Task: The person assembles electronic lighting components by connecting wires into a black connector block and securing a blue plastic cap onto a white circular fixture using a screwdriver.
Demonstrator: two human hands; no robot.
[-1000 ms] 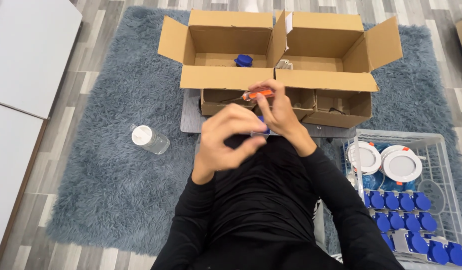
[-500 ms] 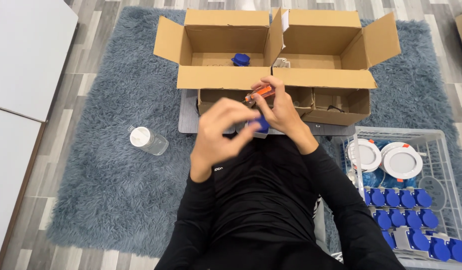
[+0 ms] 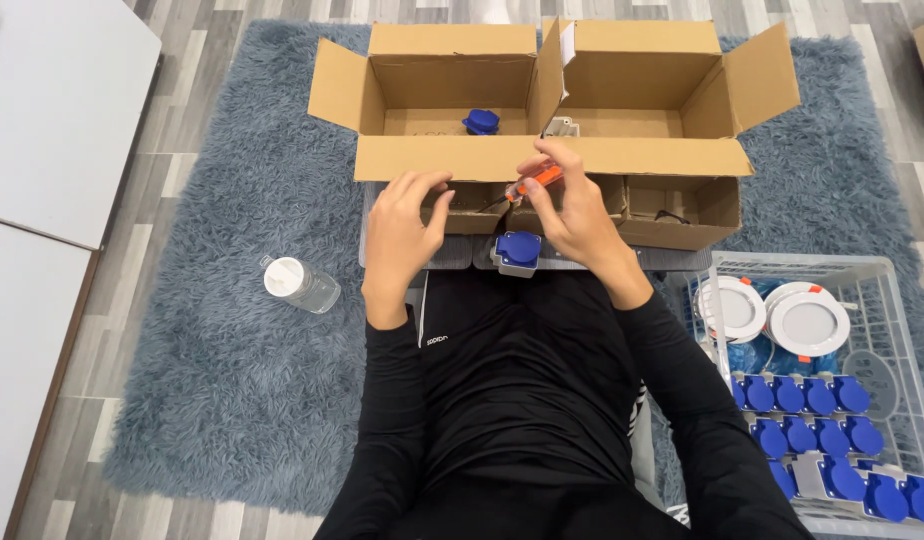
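Note:
My right hand grips a small screwdriver with an orange handle, its tip pointing left and down. My left hand reaches toward the small open cardboard box in front of me, fingers curled at its edge with nothing seen in them. A blue-lidded grey socket lies on the grey board just below my right hand. Another blue socket sits inside the big left cardboard box.
A second big open box stands to the right, with small brown boxes in front of it. A white wire basket at right holds round white lamps and several blue sockets. A plastic bottle lies on the grey rug.
My hands have come apart. The blue socket that was between them now lies on the board, and my left hand has moved left to the small box.

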